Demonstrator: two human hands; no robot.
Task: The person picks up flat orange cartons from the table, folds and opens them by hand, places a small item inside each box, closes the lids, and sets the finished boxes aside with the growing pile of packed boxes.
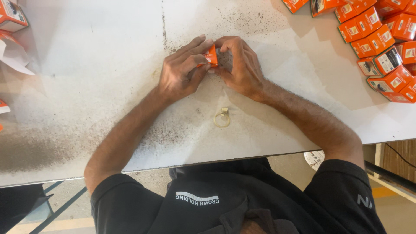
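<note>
I see my left hand (181,71) and right hand (239,65) both pinched shut on a small orange box (211,56) on the white desk (86,78). If I squeeze hard, it may crush. My arm could bump the gold ring (222,118).

White table top (108,65): matt, painted-looking surface, scuffed and speckled with dark grit (densest along the central seam). Small orange box (211,55) between the hands: printed cardboard with a slight sheen. Heaped orange boxes (381,39): the same glossy card. Ring-shaped part (222,118): brass-coloured metal, smooth, faintly shiny. Black shirt (216,203): soft matt cloth.
</note>
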